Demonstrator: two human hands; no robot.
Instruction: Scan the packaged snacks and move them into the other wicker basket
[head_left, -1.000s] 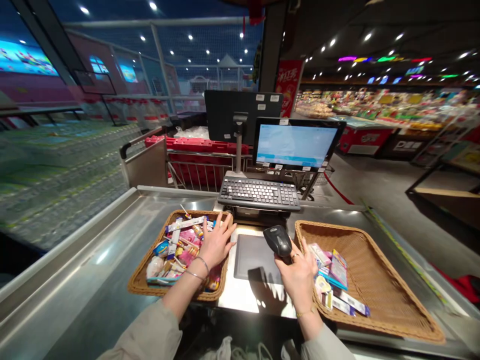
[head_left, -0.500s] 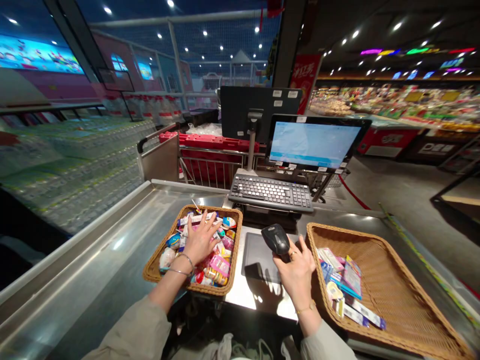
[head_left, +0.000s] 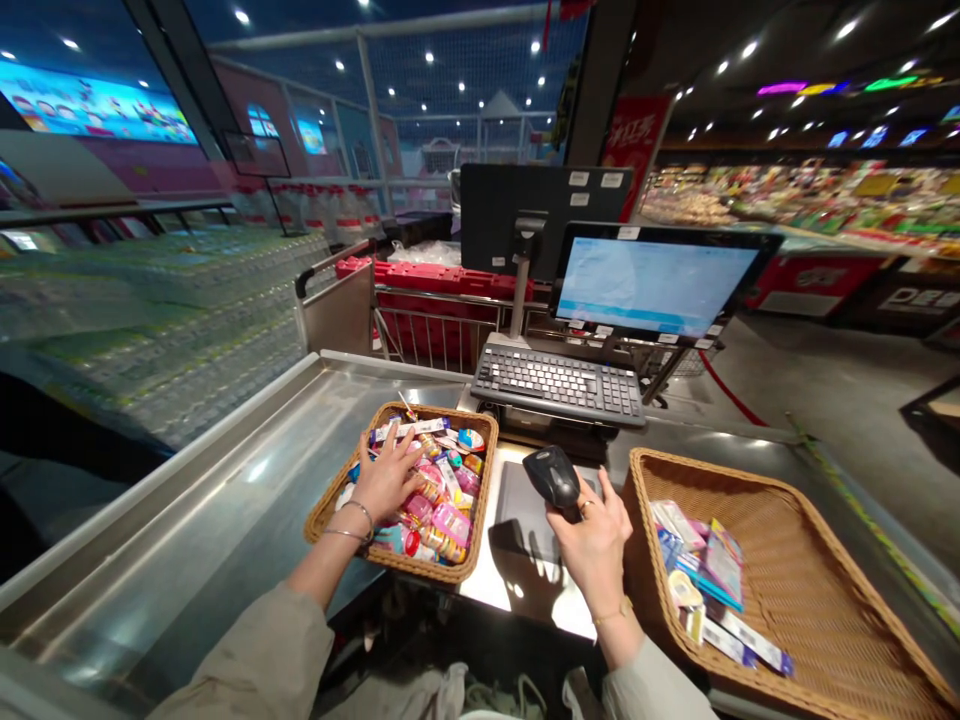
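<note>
My left hand (head_left: 388,478) lies palm down with fingers spread over the left part of a wicker basket (head_left: 486,495) filled with small packaged sweets and toys (head_left: 452,522). Its fingertips reach a white and purple stick pack (head_left: 409,431) near the far side; whether they press on it I cannot tell. A black barcode scanner (head_left: 551,476) is in my right hand (head_left: 595,530), whose fingers close round the grip, partly hidden. The scanner head points away over a dark grey pad (head_left: 517,500) on the counter. To the right stands a larger wicker basket (head_left: 810,560) with several packages (head_left: 712,570) at its left end.
Behind the baskets sit a black keyboard (head_left: 559,383) and a lit monitor (head_left: 656,280), with a second screen's back (head_left: 495,225) beside it. The metal counter (head_left: 247,510) has a raised left edge. Beyond are a metal cart (head_left: 442,325) and stacked bottle packs (head_left: 187,290).
My left hand has moved leftward across the sweets, uncovering more of the basket's middle. My right hand keeps the scanner in nearly the same pose. The whole view has shifted slightly.
</note>
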